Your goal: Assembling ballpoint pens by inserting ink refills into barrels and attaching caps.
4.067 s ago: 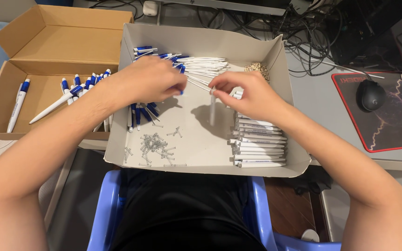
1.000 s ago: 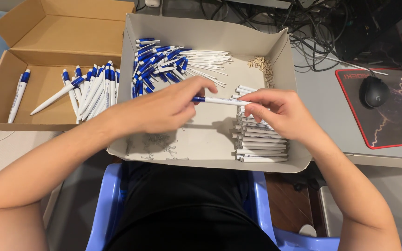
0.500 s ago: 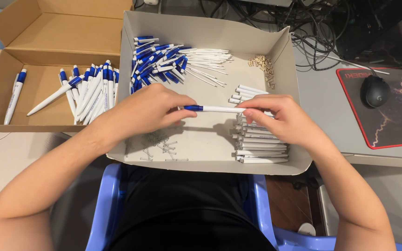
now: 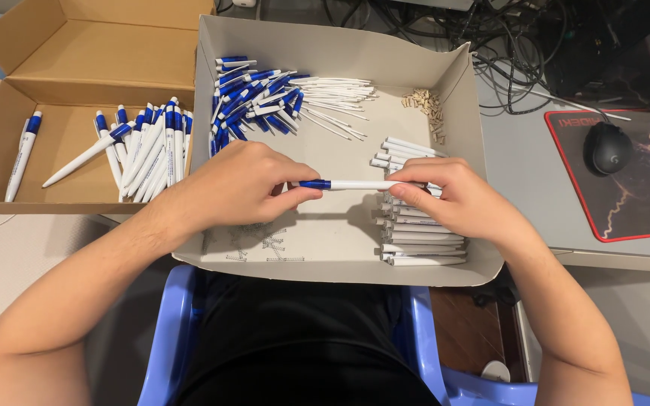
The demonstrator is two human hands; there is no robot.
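I see both hands over the grey cardboard tray, holding one pen level between them. My left hand has its grip closed on the pen's blue end, thumb below and fingertips above. My right hand pinches the white barrel end, its grip likewise closed around it. The pen hangs just above the tray floor, near the middle, running left to right.

Under the right hand lies a neat stack of white pen barrels, against the tray's right wall. In the far left of the tray sits a loose heap of blue pen parts, with thin white refills fanning out to their right. A small cluster of tan bits lies in the far right corner. Small metal springs are scattered on the near left of the tray floor.

To the left, an open brown cardboard box holds finished blue-and-white pens, one lying apart at its left side. On the grey surface to the right, a black computer mouse rests on a dark, red-edged mouse pad, with tangled cables beyond.
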